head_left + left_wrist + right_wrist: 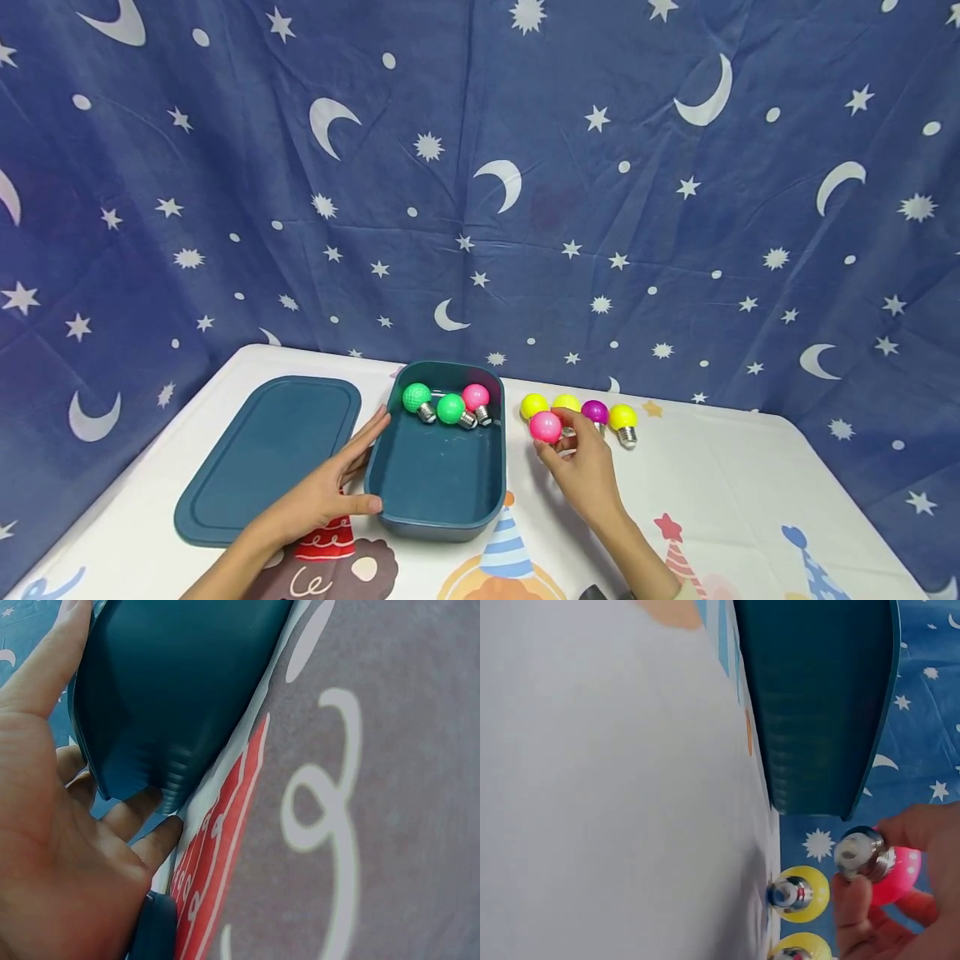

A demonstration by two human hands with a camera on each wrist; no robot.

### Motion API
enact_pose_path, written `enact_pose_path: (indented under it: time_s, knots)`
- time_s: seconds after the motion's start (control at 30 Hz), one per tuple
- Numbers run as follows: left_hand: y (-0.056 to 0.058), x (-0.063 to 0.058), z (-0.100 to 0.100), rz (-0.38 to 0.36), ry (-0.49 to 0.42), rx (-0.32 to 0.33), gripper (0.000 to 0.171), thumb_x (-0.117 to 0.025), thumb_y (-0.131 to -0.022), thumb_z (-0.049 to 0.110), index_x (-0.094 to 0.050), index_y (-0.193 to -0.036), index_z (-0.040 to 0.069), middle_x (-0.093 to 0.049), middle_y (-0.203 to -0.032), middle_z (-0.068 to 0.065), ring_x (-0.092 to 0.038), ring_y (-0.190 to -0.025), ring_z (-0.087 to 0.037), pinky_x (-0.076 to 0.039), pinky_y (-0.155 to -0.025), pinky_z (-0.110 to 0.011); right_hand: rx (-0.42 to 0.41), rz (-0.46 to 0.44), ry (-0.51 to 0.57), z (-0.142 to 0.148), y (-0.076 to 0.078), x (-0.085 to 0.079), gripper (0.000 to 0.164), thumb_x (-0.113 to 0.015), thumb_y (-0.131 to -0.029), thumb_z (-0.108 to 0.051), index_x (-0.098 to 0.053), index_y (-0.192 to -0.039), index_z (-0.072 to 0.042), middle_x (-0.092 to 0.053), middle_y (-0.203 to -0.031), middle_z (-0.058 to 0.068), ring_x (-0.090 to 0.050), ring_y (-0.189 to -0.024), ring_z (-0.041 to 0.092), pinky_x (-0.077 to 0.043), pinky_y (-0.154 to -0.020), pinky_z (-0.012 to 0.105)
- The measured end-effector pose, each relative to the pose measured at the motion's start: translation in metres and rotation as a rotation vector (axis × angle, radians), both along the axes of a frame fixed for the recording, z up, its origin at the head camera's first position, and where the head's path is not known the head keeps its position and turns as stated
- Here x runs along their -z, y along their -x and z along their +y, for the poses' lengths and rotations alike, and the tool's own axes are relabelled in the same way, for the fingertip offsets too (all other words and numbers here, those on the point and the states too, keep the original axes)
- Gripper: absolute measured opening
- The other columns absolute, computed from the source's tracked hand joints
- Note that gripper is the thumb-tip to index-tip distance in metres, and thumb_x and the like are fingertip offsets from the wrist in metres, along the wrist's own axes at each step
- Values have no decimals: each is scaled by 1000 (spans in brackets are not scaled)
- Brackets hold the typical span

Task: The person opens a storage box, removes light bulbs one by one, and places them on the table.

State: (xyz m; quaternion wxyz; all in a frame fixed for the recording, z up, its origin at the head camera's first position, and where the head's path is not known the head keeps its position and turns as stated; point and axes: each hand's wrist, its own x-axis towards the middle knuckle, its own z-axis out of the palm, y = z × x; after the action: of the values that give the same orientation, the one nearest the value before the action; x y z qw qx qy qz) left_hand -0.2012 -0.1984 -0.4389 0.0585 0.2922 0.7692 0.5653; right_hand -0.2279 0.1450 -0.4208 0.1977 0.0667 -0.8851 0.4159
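In the head view, my right hand [585,471] pinches a pink light bulb [545,427], raised beside the container's right wall. The right wrist view shows the bulb's metal screw base [862,853] between thumb and fingers. My left hand [330,492] rests along the left wall of a dark teal container [438,529], its fingers extended and thumb at the near corner. Inside lie a textured green bulb [416,397], a smooth green bulb [450,408] and another pink bulb [476,397], all toward the far end.
Right of the container stand yellow bulbs [534,405], [622,417] and a purple bulb [595,411] in a row. A flat teal lid [277,450] lies left on the printed white tablecloth [720,467]. Behind hangs a blue star-and-moon curtain [525,275].
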Motion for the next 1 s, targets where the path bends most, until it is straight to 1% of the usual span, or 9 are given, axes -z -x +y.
enact_pose_path:
  time_s: [0.1,0.2,0.33,0.47,0.57,0.67,0.8,1.0]
  knots:
    - [0,1,-1,-1,4,0,91,-69,-76,5,-12,-144,26,1,-149,3,-10,-132,-21,-26,-98,-20,18,-74,8,0,1,6,49,-75,-70,-11,-54,-113,-8,-55,-98,3,-54,-68,15,-48,-55,20]
    - [-1,1,-2,1,8,-12,91,-69,-76,5,-12,-144,25,1,-149,2,-12,-132,-26,-27,-98,-22,-1,-109,-26,-1,2,11,49,-76,-69,-12,-55,-113,-8,-53,-94,3,-52,-68,15,-47,-56,20]
    - [-1,1,-2,-12,9,-23,90,-69,-76,6,-12,-144,26,1,-149,3,-12,-132,-28,-27,-99,-24,-29,-92,-84,-2,3,16,49,-76,-68,-13,-57,-112,-7,-53,-90,3,-50,-65,14,-45,-57,22]
    - [1,1,0,-21,8,-10,90,-69,-76,5,-13,-144,27,1,-149,4,-11,-132,-24,-26,-99,-23,6,-78,-107,0,2,19,49,-78,-66,-14,-57,-111,-7,-53,-87,3,-49,-63,13,-45,-57,22]
    - [1,1,0,-24,5,-2,90,-69,-76,5,-13,-144,27,1,-149,4,-11,-132,-19,-25,-98,-21,28,-94,-115,1,1,20,50,-78,-66,-15,-57,-111,-8,-52,-85,2,-49,-64,13,-45,-57,21]
    - [0,1,-1,-19,1,5,90,-68,-76,5,-13,-144,26,1,-149,4,-11,-132,-18,-25,-98,-20,34,-108,-129,2,1,21,50,-76,-67,-15,-56,-112,-7,-51,-83,2,-49,-65,14,-45,-58,22]
    - [1,1,-1,-12,-2,12,90,-68,-76,4,-12,-144,25,2,-149,3,-12,-132,-21,-26,-98,-20,46,-119,-133,2,1,22,50,-75,-68,-15,-55,-113,-5,-49,-81,3,-48,-66,15,-44,-58,23]
    - [2,1,0,-12,-1,10,90,-68,-76,3,-12,-144,25,2,-149,3,-13,-131,-28,-27,-97,-20,57,-126,-133,2,1,21,49,-73,-71,-15,-54,-115,-2,-51,-86,6,-46,-65,14,-44,-56,22]
